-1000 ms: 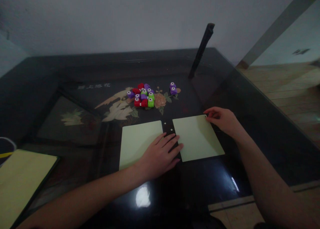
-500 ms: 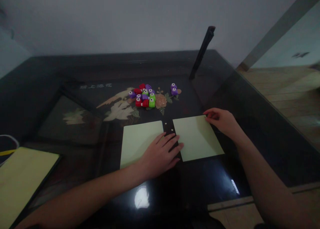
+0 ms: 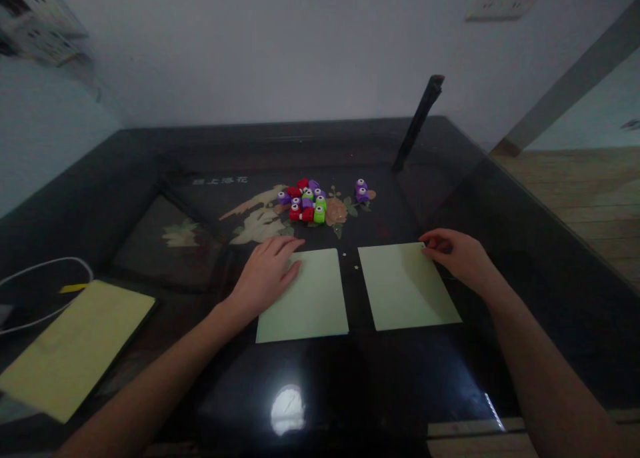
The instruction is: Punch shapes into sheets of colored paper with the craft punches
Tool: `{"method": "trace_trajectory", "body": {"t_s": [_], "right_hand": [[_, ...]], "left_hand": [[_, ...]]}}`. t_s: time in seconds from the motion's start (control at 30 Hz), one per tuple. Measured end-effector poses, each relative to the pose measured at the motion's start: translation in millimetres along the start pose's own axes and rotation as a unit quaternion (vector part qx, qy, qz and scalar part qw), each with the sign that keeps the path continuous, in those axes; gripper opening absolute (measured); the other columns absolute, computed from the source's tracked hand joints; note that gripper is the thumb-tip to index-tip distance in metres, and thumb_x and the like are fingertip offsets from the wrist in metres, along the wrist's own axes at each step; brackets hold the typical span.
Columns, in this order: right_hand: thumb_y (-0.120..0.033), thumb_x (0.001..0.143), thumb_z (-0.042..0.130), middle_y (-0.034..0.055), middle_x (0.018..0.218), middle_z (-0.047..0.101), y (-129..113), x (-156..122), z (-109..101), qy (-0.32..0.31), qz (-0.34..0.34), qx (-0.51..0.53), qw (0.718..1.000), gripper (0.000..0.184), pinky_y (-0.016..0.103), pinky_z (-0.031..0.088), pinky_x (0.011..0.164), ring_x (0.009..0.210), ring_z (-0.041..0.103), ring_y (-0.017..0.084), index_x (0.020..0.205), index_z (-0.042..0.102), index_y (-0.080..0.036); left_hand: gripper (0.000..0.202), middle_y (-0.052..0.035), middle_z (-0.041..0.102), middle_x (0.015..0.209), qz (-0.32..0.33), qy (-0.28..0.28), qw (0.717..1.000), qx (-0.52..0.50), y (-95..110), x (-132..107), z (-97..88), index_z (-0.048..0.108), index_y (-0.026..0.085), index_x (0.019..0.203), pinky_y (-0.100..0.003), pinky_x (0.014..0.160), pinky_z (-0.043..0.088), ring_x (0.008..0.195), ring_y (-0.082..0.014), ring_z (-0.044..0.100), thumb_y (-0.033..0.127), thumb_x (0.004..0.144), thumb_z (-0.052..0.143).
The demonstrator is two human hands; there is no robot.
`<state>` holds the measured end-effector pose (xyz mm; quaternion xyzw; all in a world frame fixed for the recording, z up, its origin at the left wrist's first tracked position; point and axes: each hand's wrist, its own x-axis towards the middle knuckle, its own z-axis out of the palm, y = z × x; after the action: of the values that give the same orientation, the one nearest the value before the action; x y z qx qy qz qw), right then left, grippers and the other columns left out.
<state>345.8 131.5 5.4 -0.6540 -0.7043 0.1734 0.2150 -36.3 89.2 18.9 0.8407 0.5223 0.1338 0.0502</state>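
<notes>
Two pale green paper sheets lie side by side on a dark glossy table. My left hand rests flat, fingers stretched out, on the top left corner of the left sheet. My right hand has its fingers curled at the top right corner of the right sheet; whether they pinch the paper is unclear. A small pale speck lies in the gap between the sheets. Beyond the sheets sits a cluster of small red, purple and green punches, with two purple punches apart to the right.
A yellow pad lies at the left front, with a white cable curving behind it. A black stand leans up at the table's back right. A wooden floor shows to the right, a wall behind.
My left hand has moved from the gap between the sheets to the left sheet's top left corner. The view has tilted upward and shifted. My right hand stays at its corner.
</notes>
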Motion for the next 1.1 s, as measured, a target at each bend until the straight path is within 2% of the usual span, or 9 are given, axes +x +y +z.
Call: {"method": "trace_trajectory", "body": {"t_s": [0.1,0.2,0.33,0.57,0.73,0.93,1.1], "right_hand": [[-0.029,0.071,0.063,0.0029,0.075,0.065,-3.2,-1.8,-0.6,0.019,-0.012,0.003,1.000,0.017,0.033,0.048,0.062,0.064,0.061,0.019,0.085,0.069,-0.023],[-0.030,0.073,0.063,0.0034,0.074,0.066,-8.9,-3.8,-0.7,0.030,-0.020,0.001,0.999,0.016,0.034,0.048,0.062,0.064,0.061,0.020,0.085,0.069,-0.023],[-0.031,0.074,0.063,0.0037,0.075,0.066,-17.9,-6.6,0.3,0.031,-0.015,0.006,0.999,0.017,0.034,0.048,0.063,0.065,0.061,0.019,0.087,0.069,-0.022],[-0.030,0.075,0.062,0.0044,0.076,0.068,-35.1,-12.6,2.0,0.034,-0.007,0.036,0.999,0.017,0.033,0.049,0.064,0.065,0.063,0.019,0.087,0.070,-0.021],[-0.032,0.076,0.062,0.0041,0.074,0.068,-46.3,-17.8,2.2,0.032,-0.019,0.055,0.998,0.016,0.032,0.050,0.061,0.063,0.064,0.019,0.086,0.070,-0.022],[-0.036,0.080,0.059,0.0057,0.078,0.070,-65.6,-24.3,5.2,0.007,-0.049,0.091,0.995,0.018,0.030,0.051,0.058,0.062,0.064,0.018,0.085,0.069,-0.021],[-0.032,0.082,0.056,0.0059,0.085,0.072,-81.5,-28.6,17.2,-0.049,-0.100,0.116,0.987,0.016,0.030,0.053,0.062,0.071,0.066,0.018,0.085,0.068,-0.021]], "left_hand": [[0.049,-0.0154,0.053,0.133,-0.058,-0.002,0.998,0.028,-22.8,-15.5,2.9,0.046,0.014,0.136,-0.049,0.097,0.044,0.121,-0.0324,0.048,0.037,0.093,0.049],[0.056,-0.0156,0.051,0.135,-0.072,-0.013,0.995,0.067,-28.5,-23.6,6.4,0.046,0.018,0.137,-0.049,0.094,0.046,0.122,-0.0346,0.047,0.046,0.089,0.055],[0.048,-0.0137,0.056,0.131,-0.051,-0.025,0.994,0.091,-24.4,-23.4,5.6,0.054,0.017,0.130,-0.046,0.091,0.047,0.119,-0.0332,0.050,0.043,0.089,0.057],[0.041,-0.0118,0.061,0.122,-0.021,-0.007,0.998,0.056,-25.9,-24.3,5.4,0.058,0.015,0.123,-0.042,0.095,0.046,0.113,-0.0287,0.053,0.037,0.089,0.060],[0.033,-0.0089,0.062,0.119,-0.015,0.001,1.000,0.003,-28.3,-22.8,4.7,0.059,0.020,0.118,-0.043,0.094,0.045,0.111,-0.0279,0.054,0.035,0.088,0.060],[0.042,-0.0133,0.060,0.120,-0.016,0.013,0.999,-0.027,-33.1,-22.7,9.1,0.058,0.015,0.125,-0.046,0.096,0.044,0.111,-0.0304,0.053,0.033,0.087,0.061],[0.041,-0.0104,0.060,0.113,-0.013,0.018,0.998,-0.051,-40.2,-22.0,12.7,0.059,0.019,0.123,-0.043,0.094,0.047,0.107,-0.0281,0.055,0.032,0.084,0.065]]}}
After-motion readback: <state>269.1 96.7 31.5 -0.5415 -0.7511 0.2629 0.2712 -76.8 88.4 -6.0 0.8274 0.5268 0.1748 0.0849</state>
